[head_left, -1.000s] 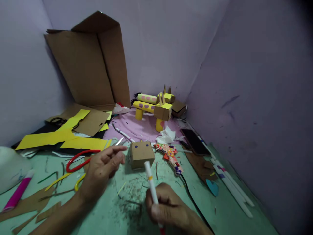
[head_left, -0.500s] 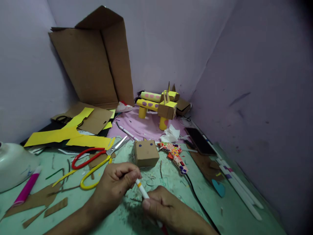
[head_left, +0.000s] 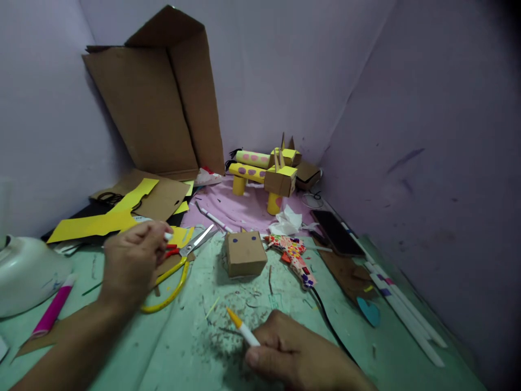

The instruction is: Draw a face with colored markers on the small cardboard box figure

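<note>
My right hand is wrapped round a white marker, whose uncapped orange end points up and left over the table. Pinched in my left hand is a small white marker cap, mostly hidden by the fingers. That hand is above the scissors, which have one red and one yellow handle, and it covers part of the red one. Beyond the marker sits a small cardboard box with two dark dots on its top edge.
A patterned glue gun with a black cord lies right of the box. Farther back stand yellow cardboard animals. A phone and white sticks lie along the right wall. At left are yellow paper strips and a pink marker.
My left hand has pulled the cap off the marker and moved left, over the scissors. My right hand stays low in the middle, the marker's orange end now bare.
</note>
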Available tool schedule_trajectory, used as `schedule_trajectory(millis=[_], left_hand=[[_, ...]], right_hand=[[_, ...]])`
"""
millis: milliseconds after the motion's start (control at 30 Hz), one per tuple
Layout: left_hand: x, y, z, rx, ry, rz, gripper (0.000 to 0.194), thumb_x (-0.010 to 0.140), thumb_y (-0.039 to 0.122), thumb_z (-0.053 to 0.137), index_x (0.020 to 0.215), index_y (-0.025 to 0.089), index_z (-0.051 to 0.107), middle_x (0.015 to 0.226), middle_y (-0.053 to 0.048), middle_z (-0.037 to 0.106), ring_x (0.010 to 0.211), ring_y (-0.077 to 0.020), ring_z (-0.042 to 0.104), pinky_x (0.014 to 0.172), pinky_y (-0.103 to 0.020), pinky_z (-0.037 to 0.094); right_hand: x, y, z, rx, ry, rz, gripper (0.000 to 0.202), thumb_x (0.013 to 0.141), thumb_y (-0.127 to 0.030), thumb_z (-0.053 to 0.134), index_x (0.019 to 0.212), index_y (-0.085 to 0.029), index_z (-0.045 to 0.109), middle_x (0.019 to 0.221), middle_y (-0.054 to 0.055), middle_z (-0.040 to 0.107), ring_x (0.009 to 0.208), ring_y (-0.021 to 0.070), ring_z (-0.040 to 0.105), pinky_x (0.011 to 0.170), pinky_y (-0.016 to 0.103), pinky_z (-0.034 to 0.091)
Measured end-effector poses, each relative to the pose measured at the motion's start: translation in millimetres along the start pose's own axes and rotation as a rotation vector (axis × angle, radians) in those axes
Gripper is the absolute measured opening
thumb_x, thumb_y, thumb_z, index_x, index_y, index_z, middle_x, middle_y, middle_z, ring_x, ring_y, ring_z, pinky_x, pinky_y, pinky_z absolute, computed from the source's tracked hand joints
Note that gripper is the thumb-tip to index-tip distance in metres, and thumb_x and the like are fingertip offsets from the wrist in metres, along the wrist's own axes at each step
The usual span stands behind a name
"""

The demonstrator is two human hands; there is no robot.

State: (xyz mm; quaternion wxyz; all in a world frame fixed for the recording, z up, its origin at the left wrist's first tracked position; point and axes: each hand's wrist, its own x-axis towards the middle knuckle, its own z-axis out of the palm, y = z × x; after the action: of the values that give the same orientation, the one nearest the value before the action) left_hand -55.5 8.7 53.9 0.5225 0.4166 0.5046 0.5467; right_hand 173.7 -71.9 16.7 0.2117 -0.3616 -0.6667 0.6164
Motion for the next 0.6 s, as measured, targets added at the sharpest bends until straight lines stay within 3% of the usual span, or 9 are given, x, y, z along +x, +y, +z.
schedule_trajectory(millis=[67,200,267,433,600], left_hand=[[12.7,1.7,-2.6,-0.056,0.016,-0.035,0.018,0.070,0.024,0.067,0.059,0.019,0.054,0.049,0.006,0.039,0.039,-0.0047,0.029,0.036,-0.012,0.021],[15.3,-11.2,12.5,-0.109,-0.154,-0.337,0.014,0.065,0.021,0.062,0.059,0.017,0.050,0.058,-0.002,0.056,0.035,-0.0053,0.035,0.030,-0.013,0.019],[12.7,-20.3,20.3,-0.109,-0.205,-0.417,0.010,0.066,0.019,0.063,0.064,0.016,0.053,0.059,-0.003,0.058,0.034,-0.0047,0.034,0.029,-0.012,0.017],[6.4,-23.2,25.0,-0.114,-0.226,-0.425,0.011,0.068,0.018,0.064,0.067,0.016,0.054,0.054,0.002,0.052,0.033,-0.0028,0.030,0.030,-0.011,0.017],[-14.2,-13.1,25.7,-0.213,-0.333,-0.404,0.018,0.060,0.010,0.070,0.075,0.013,0.059,0.071,-0.004,0.065,0.040,-0.0022,0.038,0.035,-0.011,0.026]], right_hand=[[-0.9,0.4,-1.6,0.110,0.028,-0.001,0.059,0.087,-0.070,0.050,0.054,-0.022,0.040,0.046,-0.008,0.031,0.042,0.0063,0.025,0.038,0.021,0.017],[3.3,1.8,-5.0,0.204,0.127,-0.078,0.060,0.084,-0.075,0.050,0.056,-0.022,0.048,0.046,-0.006,0.035,0.043,0.0074,0.028,0.041,0.022,0.020],[4.6,4.8,-5.8,0.208,0.130,-0.078,0.061,0.084,-0.076,0.050,0.056,-0.021,0.048,0.047,-0.005,0.038,0.043,0.0076,0.030,0.042,0.022,0.021],[4.2,10.6,-6.9,0.197,0.186,-0.118,0.060,0.085,-0.074,0.050,0.059,-0.020,0.053,0.049,-0.005,0.041,0.044,0.0073,0.032,0.042,0.021,0.021],[6.1,16.7,-8.6,0.354,0.508,-0.258,0.049,0.088,-0.064,0.059,0.076,-0.017,0.064,0.052,-0.004,0.049,0.042,0.0063,0.037,0.039,0.017,0.025]])
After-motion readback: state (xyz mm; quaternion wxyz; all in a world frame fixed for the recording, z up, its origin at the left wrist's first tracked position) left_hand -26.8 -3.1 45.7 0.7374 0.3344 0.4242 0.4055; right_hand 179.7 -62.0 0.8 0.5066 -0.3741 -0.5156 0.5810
